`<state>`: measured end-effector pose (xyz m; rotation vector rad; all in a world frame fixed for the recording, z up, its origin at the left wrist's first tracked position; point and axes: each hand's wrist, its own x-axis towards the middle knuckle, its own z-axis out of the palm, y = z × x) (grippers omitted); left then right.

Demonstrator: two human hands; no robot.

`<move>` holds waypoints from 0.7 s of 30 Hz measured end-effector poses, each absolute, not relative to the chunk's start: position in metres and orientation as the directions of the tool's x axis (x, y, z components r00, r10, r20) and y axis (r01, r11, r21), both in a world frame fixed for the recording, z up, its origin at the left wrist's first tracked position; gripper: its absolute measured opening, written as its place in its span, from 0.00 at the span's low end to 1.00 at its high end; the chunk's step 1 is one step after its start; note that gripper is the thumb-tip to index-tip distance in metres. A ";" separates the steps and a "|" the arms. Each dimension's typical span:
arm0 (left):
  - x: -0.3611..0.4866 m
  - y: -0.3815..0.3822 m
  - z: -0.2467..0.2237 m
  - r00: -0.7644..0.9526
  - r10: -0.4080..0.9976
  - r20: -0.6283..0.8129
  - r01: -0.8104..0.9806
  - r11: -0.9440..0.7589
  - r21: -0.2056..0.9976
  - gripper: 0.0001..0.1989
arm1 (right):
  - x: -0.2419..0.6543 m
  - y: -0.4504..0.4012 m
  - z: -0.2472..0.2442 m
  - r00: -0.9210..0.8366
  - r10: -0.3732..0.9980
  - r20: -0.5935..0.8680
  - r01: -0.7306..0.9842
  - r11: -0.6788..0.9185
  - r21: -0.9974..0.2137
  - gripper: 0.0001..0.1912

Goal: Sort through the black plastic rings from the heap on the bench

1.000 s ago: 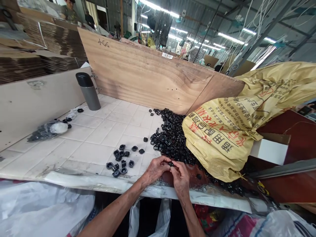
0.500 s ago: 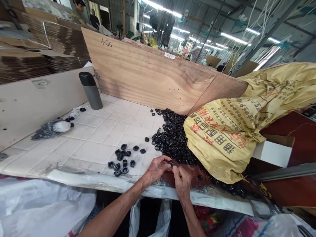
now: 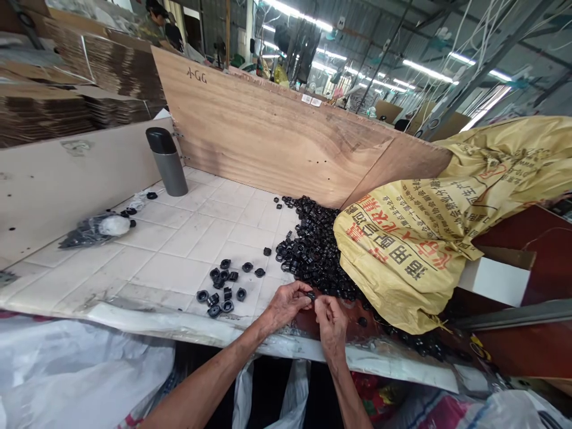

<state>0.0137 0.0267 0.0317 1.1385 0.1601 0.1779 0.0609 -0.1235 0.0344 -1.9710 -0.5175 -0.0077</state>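
Between thumb and fingers, my left hand (image 3: pixel 288 304) pinches a small black plastic ring (image 3: pixel 311 295) above the front edge of the table. My right hand (image 3: pixel 331 325) is close beside it, its fingertips pressed together by the ring; whatever they grip is too small to make out. Just beyond both hands lies a big heap of black plastic rings (image 3: pixel 313 238). To the left of my left hand, a loose group of several like rings (image 3: pixel 223 286) rests on the pale tiled tabletop (image 3: pixel 174 250).
A yellow printed sack (image 3: pixel 402 250) leans over the heap on the right. At the back stand a wooden board (image 3: pixel 268 131) and a grey bottle (image 3: pixel 167 164). A clear bag of black parts (image 3: pixel 93 229) lies at left. Another person (image 3: pixel 156 27) is in the background.
Both hands stay nearly in place over the table edge, the left still holding the black ring. My right fingertips have shifted slightly. The whole view has moved a little.
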 end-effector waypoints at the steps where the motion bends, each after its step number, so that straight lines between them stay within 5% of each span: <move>1: 0.014 0.027 0.031 0.976 0.217 -0.031 -0.062 0.408 0.911 0.12 | 0.061 -0.123 0.034 0.904 0.361 0.229 0.358 -0.346 -0.867 0.16; 13: 0.011 0.024 0.032 0.988 0.154 -0.001 -0.056 0.366 0.929 0.10 | 0.061 -0.119 0.035 0.907 0.391 0.156 0.264 -0.242 -0.933 0.16; 17: 0.009 0.023 0.030 0.964 0.214 0.156 -0.156 -0.016 0.988 0.09 | 0.066 -0.122 0.030 0.921 0.380 0.090 0.181 -0.213 -0.960 0.18; 21: 0.005 0.020 0.026 0.910 0.160 0.383 -0.281 -0.441 0.852 0.13 | 0.070 -0.125 0.028 0.899 0.437 0.034 0.120 -0.170 -0.978 0.18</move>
